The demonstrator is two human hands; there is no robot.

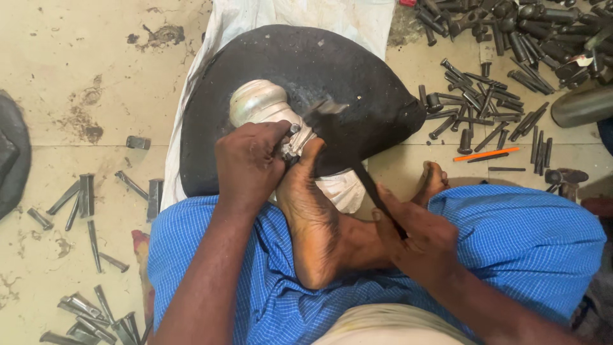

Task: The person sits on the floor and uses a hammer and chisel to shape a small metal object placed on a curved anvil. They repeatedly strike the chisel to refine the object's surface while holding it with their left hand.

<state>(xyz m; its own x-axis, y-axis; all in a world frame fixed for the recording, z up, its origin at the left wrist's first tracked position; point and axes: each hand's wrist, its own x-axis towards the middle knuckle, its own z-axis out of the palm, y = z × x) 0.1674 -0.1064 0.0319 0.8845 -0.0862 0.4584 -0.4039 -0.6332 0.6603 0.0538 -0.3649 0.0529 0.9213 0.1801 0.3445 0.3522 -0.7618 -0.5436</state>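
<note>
The left hand [250, 167] closes around a small punch [288, 142], gripping it tight with its tip set against the neck of a silver metal pot [263, 106]. The right hand [418, 233] wraps fully around the dark handle of a hammer [332, 121], whose head shows as a blur just above the punch. The pot lies on its side on a black cushion [357, 76], which rests on a white cloth [191, 96] on the tiled floor [76, 64], and a bare foot [313, 217] presses against the pot's near end to steady it. The hammer head is close to the left fingers and to the toes, so a blow that lands off the punch could likely strike either; the pot is round and could roll if the foot eases, letting the punch skid and scar the surface. A blow too heavy might dent the thin wall. The pot looks pale, dull silver, with a rounded bulging body and stepped rings near the neck, partly hidden by hand and foot. Many dark metal punches [498, 83] lie scattered on the floor to the right, with an orange pencil [486, 154] among them.
</note>
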